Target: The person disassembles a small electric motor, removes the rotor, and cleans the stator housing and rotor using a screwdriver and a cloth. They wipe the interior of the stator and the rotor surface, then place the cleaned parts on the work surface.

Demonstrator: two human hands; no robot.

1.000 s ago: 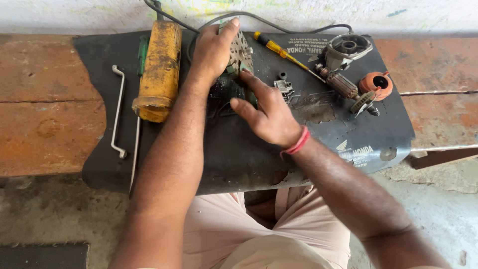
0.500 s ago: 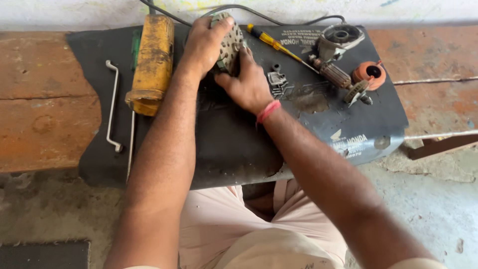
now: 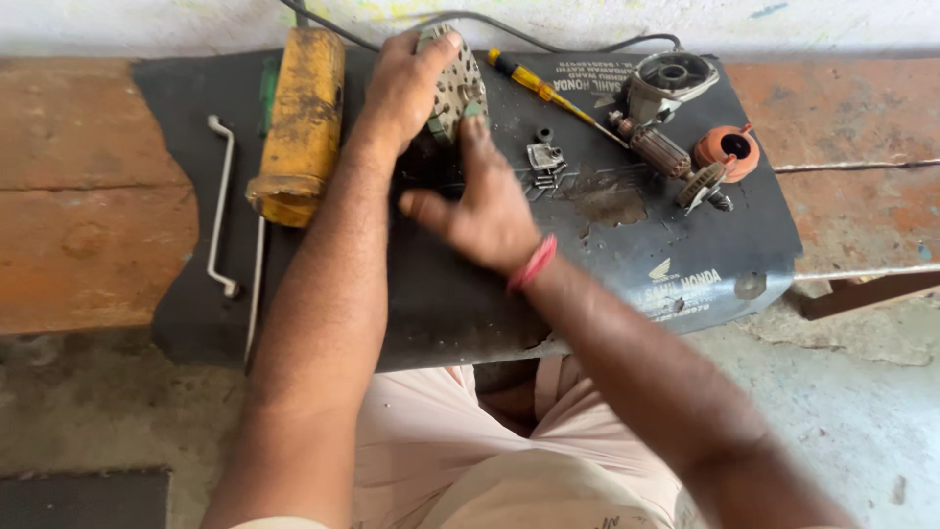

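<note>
1. The left hand [image 3: 406,83] grips a grey metal part [image 3: 455,86] at the desk's [image 3: 88,225] far edge.
2. The right hand [image 3: 485,211], fingers loosely spread, touches the part's near side with one fingertip.
3. A screwdriver [image 3: 539,88] lies just right.

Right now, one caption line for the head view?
Left hand grips grey motor housing; right hand touches it, beside yellow tool body.

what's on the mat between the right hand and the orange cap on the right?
Head view: between the right hand and the orange cap lie a small metal bracket, a dark stain, and the motor armature beside the cap.
</note>
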